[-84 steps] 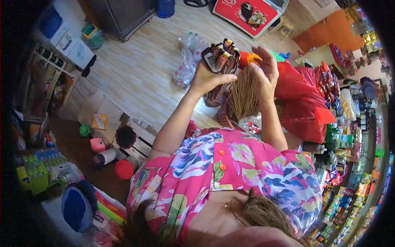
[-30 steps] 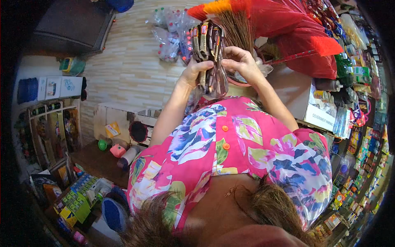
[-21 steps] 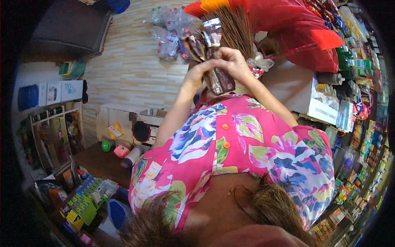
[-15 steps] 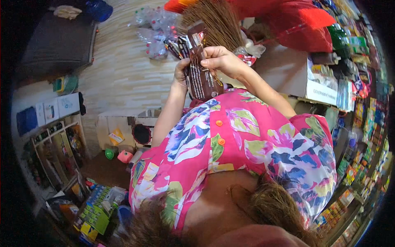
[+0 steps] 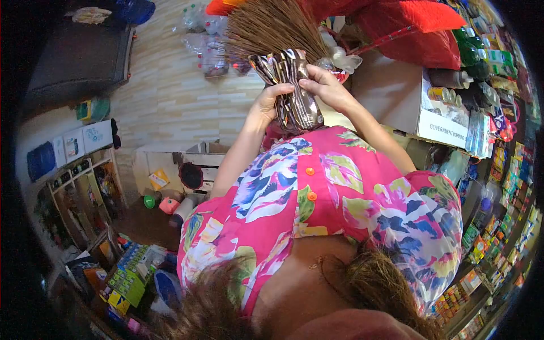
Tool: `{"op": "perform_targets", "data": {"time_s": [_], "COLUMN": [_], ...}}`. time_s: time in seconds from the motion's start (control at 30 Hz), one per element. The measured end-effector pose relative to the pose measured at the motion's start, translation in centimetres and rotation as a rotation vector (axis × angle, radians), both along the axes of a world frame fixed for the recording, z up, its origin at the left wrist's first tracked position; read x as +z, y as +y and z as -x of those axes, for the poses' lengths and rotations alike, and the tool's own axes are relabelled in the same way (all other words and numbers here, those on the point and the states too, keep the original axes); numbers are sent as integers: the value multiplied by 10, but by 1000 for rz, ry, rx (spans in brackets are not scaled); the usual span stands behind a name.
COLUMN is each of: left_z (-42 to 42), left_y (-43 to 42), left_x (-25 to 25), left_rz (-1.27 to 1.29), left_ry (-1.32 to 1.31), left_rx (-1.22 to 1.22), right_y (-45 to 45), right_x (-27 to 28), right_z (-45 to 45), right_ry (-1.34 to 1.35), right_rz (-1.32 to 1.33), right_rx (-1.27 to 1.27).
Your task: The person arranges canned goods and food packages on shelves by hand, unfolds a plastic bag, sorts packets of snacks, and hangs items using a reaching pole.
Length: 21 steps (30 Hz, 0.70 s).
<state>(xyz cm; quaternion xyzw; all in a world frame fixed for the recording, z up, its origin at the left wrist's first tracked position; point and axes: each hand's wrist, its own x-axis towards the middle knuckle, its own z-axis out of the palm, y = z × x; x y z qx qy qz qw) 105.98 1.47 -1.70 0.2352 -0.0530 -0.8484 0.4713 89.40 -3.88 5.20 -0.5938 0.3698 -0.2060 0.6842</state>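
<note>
A bundle of brown, glossy packets is held upright in front of my chest, its upper edges fanned apart. My left hand is closed on the left side of it, thumb across the front. My right hand grips the right side, with its thumb pressed on the outermost packet. Small pale print runs down that packet. The fingers behind the bundle are hidden.
Beyond the bundle is a stick broom, beside clear plastic bottles in bags. To the right are a red bag and a cardboard box. Stocked shelves line the right side. A dark table stands at left.
The packet that my right hand held in front now lies together with the others in one bundle. Both hands have moved slightly right, and the packets' upper ends sit lower.
</note>
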Motion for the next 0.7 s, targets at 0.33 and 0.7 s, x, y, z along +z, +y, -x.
{"op": "perform_targets", "data": {"time_s": [0.33, 0.7], "left_z": [-39, -33], "left_y": [17, 80], "left_x": [-15, -15], "left_rz": [24, 220], "left_ry": [88, 200], "left_rx": [476, 535], "right_y": [-38, -52], "right_x": [-21, -9], "right_z": [47, 57], "right_ry": [220, 205], "right_rz": [199, 1208], "right_rx": [-362, -737]}}
